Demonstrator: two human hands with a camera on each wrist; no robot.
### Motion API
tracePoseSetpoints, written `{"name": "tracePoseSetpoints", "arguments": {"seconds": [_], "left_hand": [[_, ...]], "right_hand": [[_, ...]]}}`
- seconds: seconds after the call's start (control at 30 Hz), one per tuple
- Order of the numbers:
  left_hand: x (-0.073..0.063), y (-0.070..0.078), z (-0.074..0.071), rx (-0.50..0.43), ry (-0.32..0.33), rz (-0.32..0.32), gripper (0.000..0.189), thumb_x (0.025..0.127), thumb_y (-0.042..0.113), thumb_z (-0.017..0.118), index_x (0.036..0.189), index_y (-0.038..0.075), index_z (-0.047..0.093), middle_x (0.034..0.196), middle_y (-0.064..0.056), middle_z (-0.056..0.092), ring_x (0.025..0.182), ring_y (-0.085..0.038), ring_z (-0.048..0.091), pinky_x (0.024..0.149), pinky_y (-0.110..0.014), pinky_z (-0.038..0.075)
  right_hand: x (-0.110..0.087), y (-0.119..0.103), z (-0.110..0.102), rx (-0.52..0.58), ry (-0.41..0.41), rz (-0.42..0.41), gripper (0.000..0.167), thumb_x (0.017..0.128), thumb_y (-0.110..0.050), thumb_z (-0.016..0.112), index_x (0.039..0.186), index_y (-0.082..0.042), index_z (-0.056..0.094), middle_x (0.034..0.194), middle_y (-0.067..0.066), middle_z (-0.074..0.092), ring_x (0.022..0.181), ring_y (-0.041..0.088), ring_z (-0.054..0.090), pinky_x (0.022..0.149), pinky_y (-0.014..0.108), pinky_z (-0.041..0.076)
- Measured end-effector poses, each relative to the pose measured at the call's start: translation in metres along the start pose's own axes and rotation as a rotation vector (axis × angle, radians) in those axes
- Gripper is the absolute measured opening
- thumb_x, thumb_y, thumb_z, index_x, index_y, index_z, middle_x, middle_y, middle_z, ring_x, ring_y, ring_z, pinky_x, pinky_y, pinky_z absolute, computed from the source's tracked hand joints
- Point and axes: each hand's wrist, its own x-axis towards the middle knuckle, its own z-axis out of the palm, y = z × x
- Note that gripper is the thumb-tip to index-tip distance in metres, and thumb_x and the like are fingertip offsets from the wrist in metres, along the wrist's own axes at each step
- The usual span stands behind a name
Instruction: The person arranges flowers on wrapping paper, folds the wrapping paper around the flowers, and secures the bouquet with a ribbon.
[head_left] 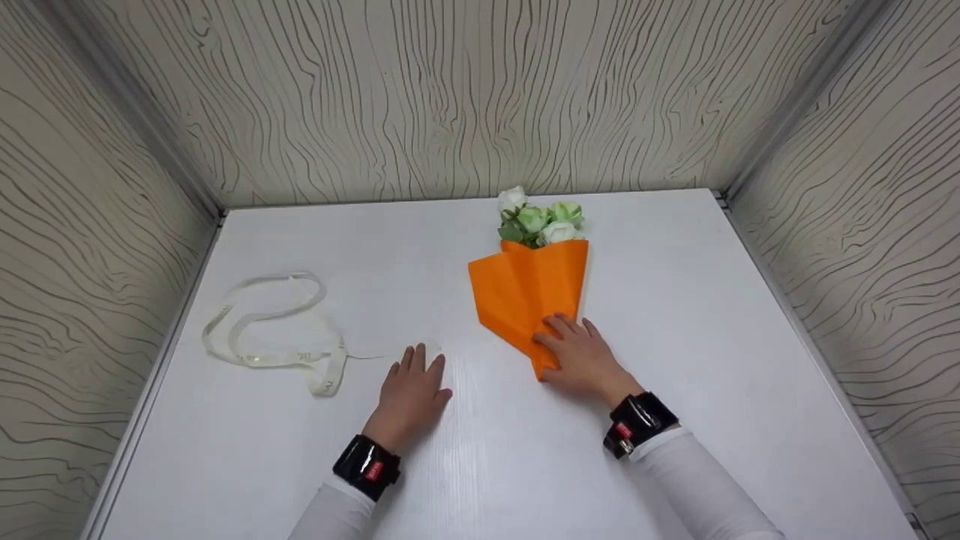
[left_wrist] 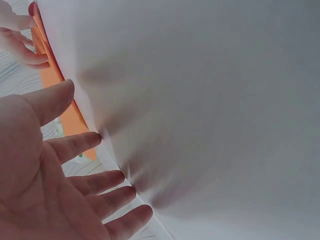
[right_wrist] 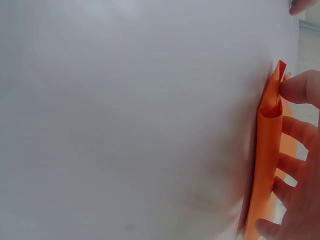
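Observation:
A bouquet with white and pale green flowers [head_left: 534,219] lies in an orange wrapper [head_left: 517,289] on the white table. My right hand [head_left: 581,361] rests on the wrapper's narrow lower part, its fingers spread across the folds. In the right wrist view, the thumb and fingertips touch the orange wrapper [right_wrist: 269,150]. My left hand [head_left: 411,397] lies palm down over the table, left of the bouquet, fingers extended. It holds nothing in the left wrist view. Near its fingertips is a thin pale strand running from a cream printed ribbon [head_left: 277,358].
The ribbon lies in loose loops on the left of the white table [head_left: 690,315]. Wood-grain patterned panels [head_left: 450,97] enclose the back and both sides. Metal edging runs along the side panels. Both wrists wear black bands.

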Motion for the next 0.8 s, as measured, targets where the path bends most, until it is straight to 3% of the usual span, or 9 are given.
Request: {"name": "tracePoseSetpoints", "arguments": {"seconds": [0.17,0.33,0.6,0.8], "left_hand": [[0.0,0.001,-0.001,0.005,0.011,0.003,0.056,0.096,0.034,0.062,0.141,0.003,0.051,0.148,-0.031,0.035,0.138,-0.046,0.031,0.106,-0.058,0.033],[0.0,0.001,-0.001,-0.013,0.018,0.009,0.056,0.095,0.034,0.063,0.14,0.002,0.052,0.147,-0.032,0.035,0.137,-0.047,0.031,0.105,-0.06,0.033],[-0.001,0.002,-0.002,-0.011,0.03,0.015,0.055,0.095,0.033,0.063,0.139,0.002,0.053,0.147,-0.031,0.037,0.137,-0.047,0.032,0.105,-0.059,0.033],[-0.002,0.001,-0.002,-0.021,0.028,0.015,0.055,0.096,0.034,0.062,0.14,0.002,0.052,0.147,-0.032,0.036,0.137,-0.047,0.031,0.105,-0.059,0.033]], "right_hand": [[0.01,0.024,-0.006,0.028,-0.018,0.065,0.053,0.091,-0.036,0.062,0.141,-0.017,0.053,0.155,0.012,0.033,0.145,0.033,0.022,0.112,0.063,0.011],[0.019,0.035,-0.011,0.043,-0.036,0.08,0.052,0.094,-0.033,0.061,0.143,-0.018,0.052,0.157,0.011,0.03,0.146,0.033,0.019,0.113,0.063,0.007],[0.022,0.032,-0.014,0.053,-0.003,0.068,0.05,0.095,-0.029,0.059,0.144,-0.017,0.051,0.157,0.015,0.028,0.145,0.034,0.02,0.113,0.062,0.01],[0.019,0.026,-0.012,0.064,0.089,0.048,0.051,0.095,-0.028,0.059,0.144,-0.016,0.05,0.157,0.016,0.028,0.144,0.034,0.022,0.113,0.059,0.013]]}}
